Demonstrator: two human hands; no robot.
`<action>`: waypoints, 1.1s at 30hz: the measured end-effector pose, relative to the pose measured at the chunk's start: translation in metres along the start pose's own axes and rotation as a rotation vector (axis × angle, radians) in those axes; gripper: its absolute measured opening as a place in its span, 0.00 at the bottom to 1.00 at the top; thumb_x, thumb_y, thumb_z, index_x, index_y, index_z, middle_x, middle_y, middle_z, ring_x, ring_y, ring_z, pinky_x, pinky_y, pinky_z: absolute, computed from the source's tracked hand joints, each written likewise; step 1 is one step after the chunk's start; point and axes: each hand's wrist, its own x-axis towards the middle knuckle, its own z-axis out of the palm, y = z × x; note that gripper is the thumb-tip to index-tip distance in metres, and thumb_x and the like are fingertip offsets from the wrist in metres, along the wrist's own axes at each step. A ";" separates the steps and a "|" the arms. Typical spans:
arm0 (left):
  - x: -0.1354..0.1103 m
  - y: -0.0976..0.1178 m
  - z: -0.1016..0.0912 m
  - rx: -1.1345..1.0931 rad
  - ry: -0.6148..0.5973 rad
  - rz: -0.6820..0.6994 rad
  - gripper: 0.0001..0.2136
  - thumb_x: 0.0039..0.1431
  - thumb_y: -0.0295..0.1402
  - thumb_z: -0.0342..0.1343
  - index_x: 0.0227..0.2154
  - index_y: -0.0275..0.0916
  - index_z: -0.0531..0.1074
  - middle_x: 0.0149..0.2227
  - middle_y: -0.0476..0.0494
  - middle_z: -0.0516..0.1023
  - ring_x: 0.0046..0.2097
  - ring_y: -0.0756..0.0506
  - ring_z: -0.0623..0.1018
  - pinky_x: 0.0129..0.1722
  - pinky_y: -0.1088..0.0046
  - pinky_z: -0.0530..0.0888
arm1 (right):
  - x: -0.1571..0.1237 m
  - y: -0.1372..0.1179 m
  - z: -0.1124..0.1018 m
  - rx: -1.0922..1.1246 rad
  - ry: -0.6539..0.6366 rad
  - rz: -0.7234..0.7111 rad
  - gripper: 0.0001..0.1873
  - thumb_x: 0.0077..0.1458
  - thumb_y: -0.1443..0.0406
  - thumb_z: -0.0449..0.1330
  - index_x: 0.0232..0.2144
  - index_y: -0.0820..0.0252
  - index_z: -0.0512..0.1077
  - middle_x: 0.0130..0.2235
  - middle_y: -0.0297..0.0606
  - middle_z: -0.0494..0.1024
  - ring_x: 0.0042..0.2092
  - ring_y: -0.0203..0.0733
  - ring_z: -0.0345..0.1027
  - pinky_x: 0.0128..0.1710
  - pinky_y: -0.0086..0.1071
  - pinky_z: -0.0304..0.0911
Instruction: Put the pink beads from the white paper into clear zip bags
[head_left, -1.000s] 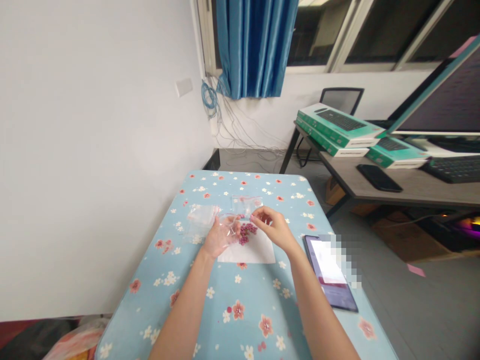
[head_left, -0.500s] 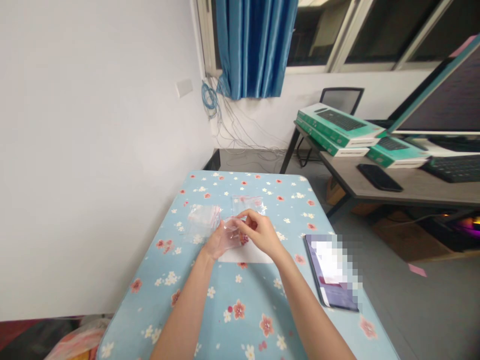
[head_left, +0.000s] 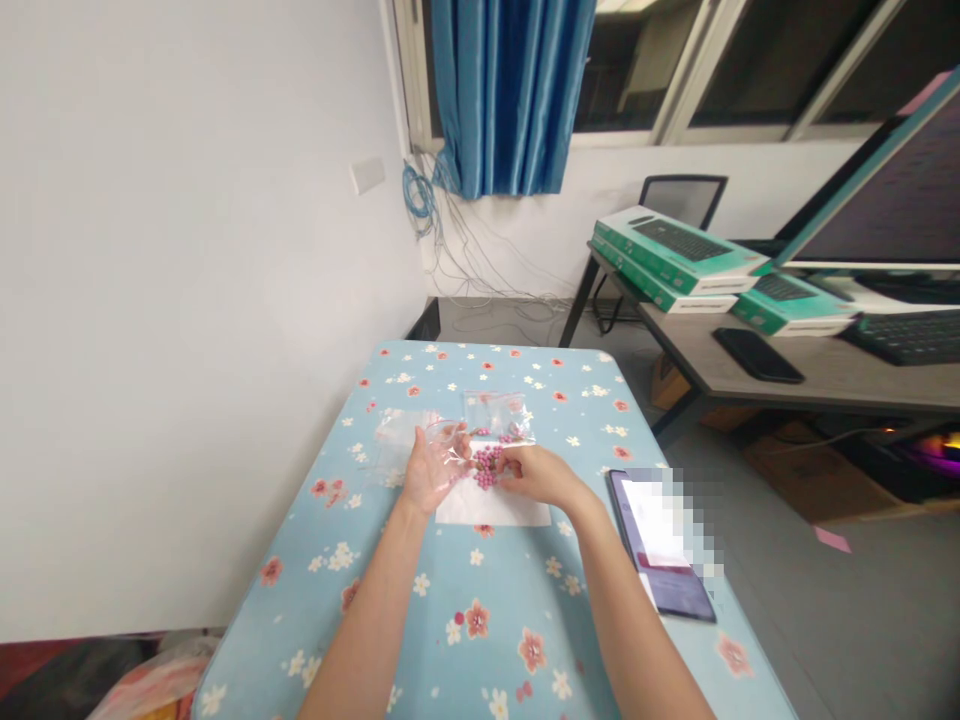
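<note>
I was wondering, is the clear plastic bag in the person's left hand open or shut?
It looks open: the left hand holds the clear plastic bag with its mouth parted, facing the pink beads.

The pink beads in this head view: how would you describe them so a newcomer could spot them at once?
Find the light-blue flowered tablecloth, then the white paper sheet on it. The small pink beads lie heaped at that sheet's far edge, between the left hand and the right hand. Their raised, bumpy cluster stands out from the flat printed flowers and the clear plastic bag behind.
</note>
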 end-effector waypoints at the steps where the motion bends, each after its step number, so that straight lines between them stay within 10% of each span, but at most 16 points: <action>1: 0.000 0.000 0.000 0.004 0.003 -0.001 0.28 0.53 0.55 0.51 0.39 0.30 0.73 0.32 0.40 0.75 0.30 0.47 0.75 0.32 0.69 0.75 | 0.001 -0.001 0.002 -0.017 0.007 0.000 0.05 0.44 0.68 0.59 0.28 0.56 0.73 0.26 0.32 0.73 0.27 0.35 0.63 0.25 0.27 0.46; 18: 0.000 -0.001 0.000 0.000 0.036 -0.029 0.26 0.54 0.54 0.51 0.39 0.31 0.73 0.33 0.40 0.76 0.32 0.46 0.76 0.34 0.68 0.75 | 0.005 0.000 0.008 -0.041 0.054 -0.012 0.02 0.49 0.66 0.59 0.26 0.57 0.72 0.26 0.32 0.73 0.27 0.35 0.63 0.25 0.27 0.46; 33: 0.001 -0.007 -0.011 0.116 -0.050 -0.105 0.26 0.50 0.55 0.54 0.39 0.35 0.74 0.34 0.40 0.76 0.35 0.44 0.75 0.33 0.70 0.71 | 0.005 -0.041 -0.007 0.275 0.537 -0.154 0.08 0.57 0.59 0.56 0.31 0.56 0.71 0.31 0.36 0.73 0.37 0.42 0.64 0.45 0.38 0.56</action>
